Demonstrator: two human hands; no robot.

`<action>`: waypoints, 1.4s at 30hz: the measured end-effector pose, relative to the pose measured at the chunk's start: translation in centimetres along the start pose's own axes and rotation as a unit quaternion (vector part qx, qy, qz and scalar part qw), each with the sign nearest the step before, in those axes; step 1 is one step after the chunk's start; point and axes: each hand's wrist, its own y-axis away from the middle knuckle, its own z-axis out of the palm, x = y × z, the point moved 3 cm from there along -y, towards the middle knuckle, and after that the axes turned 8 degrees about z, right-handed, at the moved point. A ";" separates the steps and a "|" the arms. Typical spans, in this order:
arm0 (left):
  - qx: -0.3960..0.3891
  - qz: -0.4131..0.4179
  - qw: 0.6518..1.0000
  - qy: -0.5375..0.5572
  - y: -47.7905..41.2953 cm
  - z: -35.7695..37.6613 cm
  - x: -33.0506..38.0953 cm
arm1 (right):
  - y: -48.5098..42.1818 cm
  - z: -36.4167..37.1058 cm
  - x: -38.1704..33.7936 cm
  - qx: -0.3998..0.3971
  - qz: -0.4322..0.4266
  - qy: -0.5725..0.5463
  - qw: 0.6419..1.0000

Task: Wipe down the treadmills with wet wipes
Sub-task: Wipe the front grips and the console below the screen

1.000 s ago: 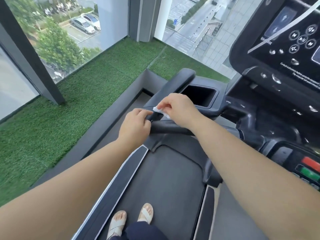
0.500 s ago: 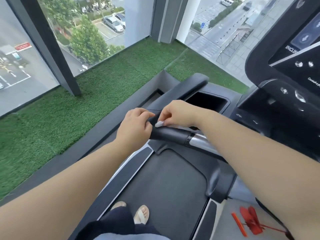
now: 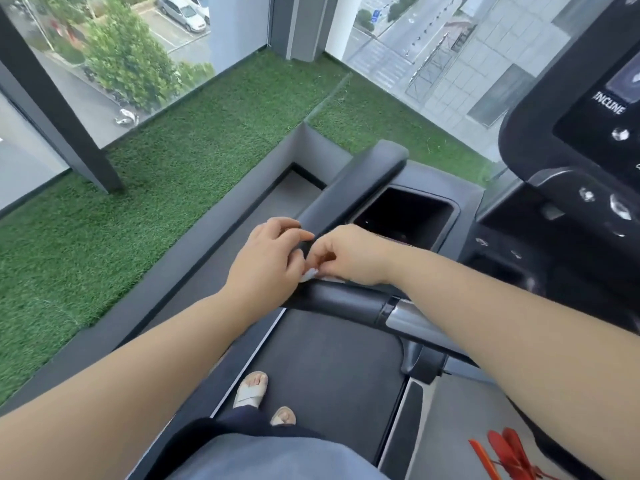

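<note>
The person stands in pale sandals (image 3: 250, 389) on the dark running surface of the treadmill (image 3: 322, 358). A red-orange strap-like thing (image 3: 502, 452) lies on the grey floor to the right of it; what it is cannot be told.

Both bare forearms reach forward to the black handlebar (image 3: 346, 301), which crosses above the running surface and turns silver toward the right. The left hand (image 3: 266, 261) has its fingers curled over the bar's left corner, where the side arm (image 3: 363, 174) meets it. The right hand (image 3: 353, 254) sits just beside it, its fingers bent and pinching a small white wet wipe (image 3: 309, 273) against the top of the bar. The wipe lies between the two hands, mostly hidden under the right fingers, with one end touching the left hand.

Just behind the hands is a deep black pocket (image 3: 405, 216) in the frame, and to the right rises the console (image 3: 540, 140) with round buttons and the word INCLINE.

Beyond a grey kerb (image 3: 207, 233) lies green artificial grass (image 3: 156, 202), then a dark pillar (image 3: 59, 116) and glass walls. Far below are a tree (image 3: 128, 60) and a parked car (image 3: 181, 13).
</note>
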 end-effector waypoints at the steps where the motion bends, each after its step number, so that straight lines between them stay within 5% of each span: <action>1: 0.005 0.002 1.000 0.000 0.1 0.1 0.1 | 0.2 0.0 0.0 -0.003 -0.006 -0.008 1.000; 8: 0.026 0.052 0.998 -0.002 -0.8 1.0 1.2 | 4.2 -4.6 2.9 -0.152 0.087 -0.043 0.984; 14: 0.036 0.057 0.998 -0.015 -1.1 1.7 2.0 | 2.9 -2.9 1.5 -0.037 0.036 -0.090 0.995; 21: 0.042 0.059 0.997 -0.007 -0.4 2.3 3.0 | 5.5 -2.7 4.3 -0.061 0.058 -0.071 0.994; 26: 0.044 0.119 0.991 0.030 0.7 3.5 6.4 | 10.4 -6.1 7.0 -0.159 0.125 -0.037 0.979; 31: 0.044 0.149 0.986 0.065 0.6 4.2 9.5 | 10.1 -5.5 6.2 -0.036 0.107 -0.097 0.989; 35: 0.045 0.104 0.990 0.081 0.7 4.3 9.9 | 11.3 -4.2 6.5 -0.041 0.109 -0.066 0.991; 42: 0.053 0.173 0.981 0.067 1.2 4.9 12.7 | 17.3 -5.8 9.3 -0.092 0.171 -0.083 0.977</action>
